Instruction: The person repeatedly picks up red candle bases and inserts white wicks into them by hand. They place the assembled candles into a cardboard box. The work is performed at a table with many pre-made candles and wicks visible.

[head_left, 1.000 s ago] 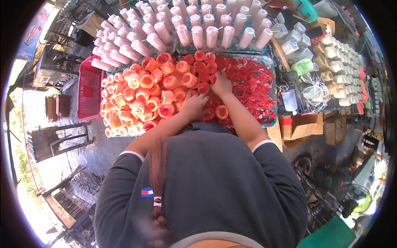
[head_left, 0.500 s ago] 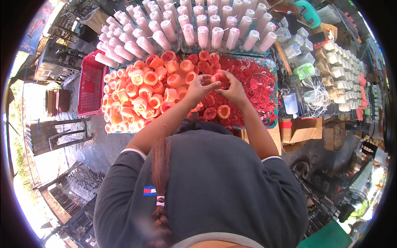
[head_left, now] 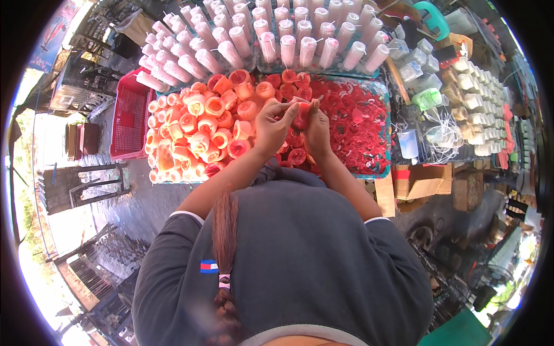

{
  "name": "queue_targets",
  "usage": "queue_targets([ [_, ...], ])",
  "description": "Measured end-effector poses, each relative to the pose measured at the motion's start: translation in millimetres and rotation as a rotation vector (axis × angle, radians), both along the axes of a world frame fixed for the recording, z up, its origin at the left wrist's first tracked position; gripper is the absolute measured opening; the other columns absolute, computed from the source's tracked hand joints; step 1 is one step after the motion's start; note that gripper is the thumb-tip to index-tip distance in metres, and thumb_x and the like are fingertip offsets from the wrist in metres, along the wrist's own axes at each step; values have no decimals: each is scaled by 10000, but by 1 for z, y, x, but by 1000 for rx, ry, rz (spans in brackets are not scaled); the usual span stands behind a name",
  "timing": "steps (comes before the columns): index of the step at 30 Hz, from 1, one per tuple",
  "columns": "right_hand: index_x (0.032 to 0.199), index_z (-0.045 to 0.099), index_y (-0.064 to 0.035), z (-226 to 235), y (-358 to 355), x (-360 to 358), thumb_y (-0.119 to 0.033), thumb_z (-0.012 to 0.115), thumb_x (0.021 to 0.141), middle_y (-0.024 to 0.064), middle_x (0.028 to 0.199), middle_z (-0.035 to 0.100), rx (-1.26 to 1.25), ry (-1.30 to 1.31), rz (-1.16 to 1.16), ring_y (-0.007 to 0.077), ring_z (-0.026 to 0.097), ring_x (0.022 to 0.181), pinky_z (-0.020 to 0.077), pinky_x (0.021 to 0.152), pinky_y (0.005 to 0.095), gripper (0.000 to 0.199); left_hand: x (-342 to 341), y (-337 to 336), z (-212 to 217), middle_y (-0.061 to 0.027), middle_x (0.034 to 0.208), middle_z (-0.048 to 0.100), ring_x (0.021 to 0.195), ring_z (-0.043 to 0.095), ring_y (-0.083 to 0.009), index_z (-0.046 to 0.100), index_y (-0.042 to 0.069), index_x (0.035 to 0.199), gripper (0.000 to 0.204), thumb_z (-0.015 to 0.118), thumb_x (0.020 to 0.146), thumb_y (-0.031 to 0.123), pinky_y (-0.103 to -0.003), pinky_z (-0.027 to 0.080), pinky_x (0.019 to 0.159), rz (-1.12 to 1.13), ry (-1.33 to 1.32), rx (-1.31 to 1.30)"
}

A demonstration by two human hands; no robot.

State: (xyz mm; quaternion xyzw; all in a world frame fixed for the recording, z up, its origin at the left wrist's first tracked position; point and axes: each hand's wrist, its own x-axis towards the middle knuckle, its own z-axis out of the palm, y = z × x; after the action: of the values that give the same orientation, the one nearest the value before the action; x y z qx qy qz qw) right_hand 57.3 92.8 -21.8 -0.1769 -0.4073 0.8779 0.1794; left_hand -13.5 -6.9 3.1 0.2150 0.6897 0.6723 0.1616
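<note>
Over the tray of wax pieces, my left hand [head_left: 272,126] and my right hand [head_left: 317,131] meet around a small, rounded red wax piece [head_left: 300,117]. The left thumb and forefinger are pinched at its top. My right fingers close on its right side, with the thumb up. Whether something thin is also between the fingertips is too small to tell. Below and left of my hands lie many orange-pink wax cups [head_left: 205,128], heaped together. Several red wax cups [head_left: 296,155] sit near my wrists, partly covered by my hands.
Red wax scraps [head_left: 358,130] cover the right part of the blue-green tray [head_left: 385,158]. Tall pale-pink candles [head_left: 231,53] with white wicks stand in rows behind. A red plastic basket [head_left: 128,130] is at left. To the right are white string [head_left: 441,135], cream-coloured moulded pieces [head_left: 473,104] and a cardboard box [head_left: 424,180].
My hands have drawn closer together and turned more upright around the red piece. The fingertips now meet at its top. The view has shifted slightly.
</note>
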Motion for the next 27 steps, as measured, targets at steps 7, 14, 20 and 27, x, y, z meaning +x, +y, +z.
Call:
queue_targets([
  [7, 1186, 544, -20, -3, -14, -9, -399, 458, 960, 10, 933, 593, -32, -113, 75, 68, 557, 791, 433, 622, 192, 450, -12, 2, -13, 16, 757, 591, 627, 460, -17, 688, -6, 954, 226, 644, 883, 204, -176, 379, 565, 96, -545, 73],
  [14, 1133, 553, -6, 6, -10, -9, -301, 426, 980, 62, 1050, 600, -297, 112, 5, 158, 580, 936, 480, 830, 325, 356, -5, 2, -6, 9, 872, 578, 767, 511, -46, 612, 12, 1165, 348, 662, 865, 182, -186, 433, 674, 26, -210, 34],
  [20, 1135, 553, 1, 19, -3, -7, -341, 427, 972, 83, 1050, 604, -356, 186, -34, 157, 588, 934, 484, 823, 312, 399, 2, -4, 14, -84, 937, 603, 868, 577, -155, 632, 0, 1117, 298, 653, 849, 130, -254, 467, 719, -35, 435, -59],
  [27, 1081, 609, -12, 2, -3, -14, -343, 444, 975, 11, 926, 622, -6, -8, -165, 65, 559, 816, 460, 719, 224, 384, -14, 6, 0, -66, 813, 619, 754, 588, -115, 661, -11, 952, 191, 598, 894, 159, -261, 469, 667, 50, 342, -15],
])
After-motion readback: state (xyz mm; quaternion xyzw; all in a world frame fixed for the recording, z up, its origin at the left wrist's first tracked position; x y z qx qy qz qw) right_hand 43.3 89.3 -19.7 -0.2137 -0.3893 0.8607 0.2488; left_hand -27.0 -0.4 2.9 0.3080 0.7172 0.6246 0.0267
